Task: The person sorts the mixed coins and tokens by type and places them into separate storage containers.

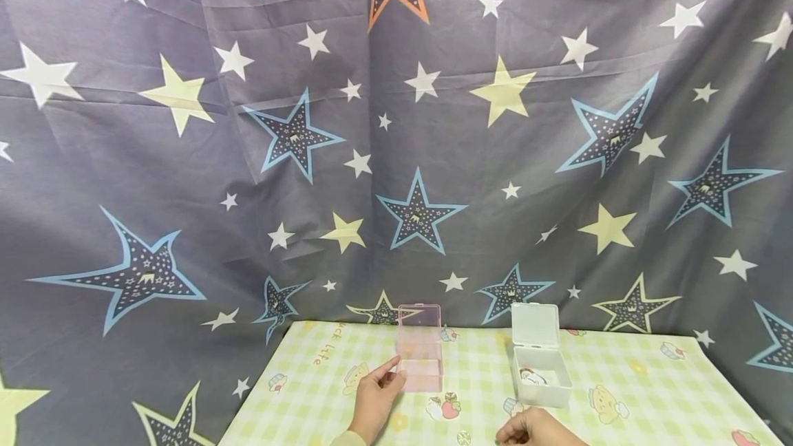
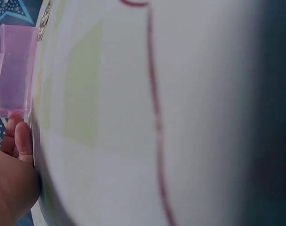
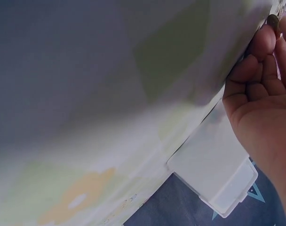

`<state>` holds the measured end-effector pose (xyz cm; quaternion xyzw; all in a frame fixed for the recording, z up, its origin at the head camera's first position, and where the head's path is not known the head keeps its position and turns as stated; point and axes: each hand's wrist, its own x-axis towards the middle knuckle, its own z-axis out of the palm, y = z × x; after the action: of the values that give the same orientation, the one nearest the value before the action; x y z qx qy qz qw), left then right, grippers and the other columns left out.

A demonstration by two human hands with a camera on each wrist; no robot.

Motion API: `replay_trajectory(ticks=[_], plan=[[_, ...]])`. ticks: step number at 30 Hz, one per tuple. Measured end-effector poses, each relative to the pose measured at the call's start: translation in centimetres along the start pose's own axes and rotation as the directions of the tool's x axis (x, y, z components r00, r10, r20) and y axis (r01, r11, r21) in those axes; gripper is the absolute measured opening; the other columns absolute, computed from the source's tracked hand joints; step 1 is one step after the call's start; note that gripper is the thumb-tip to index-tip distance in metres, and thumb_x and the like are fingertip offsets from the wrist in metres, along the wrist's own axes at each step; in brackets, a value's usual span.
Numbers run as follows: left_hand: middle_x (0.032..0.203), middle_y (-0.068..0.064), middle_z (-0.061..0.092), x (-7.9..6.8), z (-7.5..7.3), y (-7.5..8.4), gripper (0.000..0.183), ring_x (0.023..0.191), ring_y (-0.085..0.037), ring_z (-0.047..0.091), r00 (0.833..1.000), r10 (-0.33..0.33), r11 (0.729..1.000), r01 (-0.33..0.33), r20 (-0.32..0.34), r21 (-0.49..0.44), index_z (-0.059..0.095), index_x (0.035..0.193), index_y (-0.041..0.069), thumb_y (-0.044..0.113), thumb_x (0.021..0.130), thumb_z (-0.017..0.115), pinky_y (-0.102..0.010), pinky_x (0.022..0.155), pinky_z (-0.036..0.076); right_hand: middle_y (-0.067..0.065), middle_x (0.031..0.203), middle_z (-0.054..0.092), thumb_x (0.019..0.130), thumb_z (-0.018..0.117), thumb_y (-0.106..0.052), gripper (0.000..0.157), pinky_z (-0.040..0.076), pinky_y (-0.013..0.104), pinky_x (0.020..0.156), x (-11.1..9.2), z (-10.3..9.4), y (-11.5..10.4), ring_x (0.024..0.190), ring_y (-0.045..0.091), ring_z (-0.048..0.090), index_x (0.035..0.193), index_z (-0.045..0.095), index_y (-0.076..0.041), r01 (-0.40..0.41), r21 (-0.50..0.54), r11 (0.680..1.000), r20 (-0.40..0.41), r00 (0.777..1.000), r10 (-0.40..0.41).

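The left hand [image 1: 375, 399] lightly touches the near left side of one pink box [image 1: 424, 383], its fingertips resting against the wall rather than wrapped around it, and that box, just to the hand's right, has its one lid raised. The right hand [image 1: 534, 427] has its fingers curled together, with one small dark disc [image 3: 274, 23] pinched at the fingertips, and just beyond it stands one white box [image 1: 548, 395], lid raised, holding pieces [image 1: 533, 377] too indistinct to count. Between the two hands, three small round pieces appear to lie on one checked tablecloth [image 1: 483, 370].
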<state>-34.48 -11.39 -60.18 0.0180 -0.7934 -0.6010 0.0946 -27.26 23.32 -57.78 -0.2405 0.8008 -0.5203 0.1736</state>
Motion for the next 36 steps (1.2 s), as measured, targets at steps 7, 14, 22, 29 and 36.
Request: replay_trajectory(ticks=[7, 14, 22, 29, 36], plan=[[0.092, -0.002, 0.074, 0.1, 0.3, -0.3, 0.042, 0.077, -0.007, 0.058, 1.0, 0.003, 1.0, -0.003, -0.003, -0.004, 0.076, 0.133, 0.009, 0.023, 0.094, 0.082, -0.018, 0.07, 0.049, 0.009, 0.087, 0.08, 0.095, 0.077, -0.007, 0.014, 0.056, 0.017, 0.067, 0.1, -0.1, 0.0, 0.074, 0.005, 0.069, 0.101, 0.081, 0.004, -0.021, -0.02, 1.0, -0.043, 0.999, 0.02], [0.091, -0.001, 0.072, -0.1, 0.5, -0.4, 0.042, 0.075, -0.007, 0.055, 1.0, -0.015, 1.0, 0.015, 0.001, -0.001, 0.076, 0.133, 0.01, 0.023, 0.094, 0.082, -0.017, 0.068, 0.047, 0.013, 0.087, 0.079, 0.095, 0.074, -0.007, 0.014, 0.055, 0.019, 0.065, 0.6, -0.1, 0.2, 0.074, 0.01, 0.069, 0.101, 0.081, 0.002, -0.072, -0.01, 0.997, -0.092, 0.993, 0.07], [0.091, -0.002, 0.073, -0.2, 0.3, -0.1, 0.041, 0.076, -0.006, 0.055, 1.0, 0.007, 1.0, -0.007, -0.016, 0.013, 0.077, 0.131, 0.01, 0.022, 0.093, 0.083, -0.018, 0.069, 0.047, 0.011, 0.084, 0.078, 0.093, 0.074, -0.005, 0.01, 0.052, 0.02, 0.062, 1.2, 0.1, -0.1, 0.07, 0.011, 0.066, 0.098, 0.081, 0.0, -0.095, -0.03, 0.995, -0.115, 0.989, 0.091], [0.092, -0.004, 0.074, -0.1, 0.2, 0.3, 0.041, 0.08, -0.009, 0.056, 1.0, 0.006, 1.0, -0.006, -0.012, 0.004, 0.077, 0.132, 0.01, 0.021, 0.093, 0.083, -0.018, 0.071, 0.048, 0.013, 0.084, 0.078, 0.093, 0.069, 0.0, 0.014, 0.047, 0.018, 0.059, 1.5, 0.4, -0.2, 0.065, 0.005, 0.059, 0.092, 0.082, -0.003, -0.067, -0.079, 0.995, -0.104, 0.993, 0.059], [0.09, -0.001, 0.072, -0.1, 0.0, 0.4, 0.041, 0.08, -0.008, 0.056, 1.0, -0.007, 1.0, 0.007, -0.01, 0.002, 0.077, 0.131, 0.009, 0.02, 0.092, 0.084, -0.018, 0.07, 0.047, 0.009, 0.088, 0.078, 0.093, 0.068, -0.004, 0.014, 0.048, 0.02, 0.06, 1.5, 0.3, -0.4, 0.066, 0.01, 0.059, 0.095, 0.081, -0.002, -0.111, -0.049, 0.993, -0.11, 0.988, 0.105]])
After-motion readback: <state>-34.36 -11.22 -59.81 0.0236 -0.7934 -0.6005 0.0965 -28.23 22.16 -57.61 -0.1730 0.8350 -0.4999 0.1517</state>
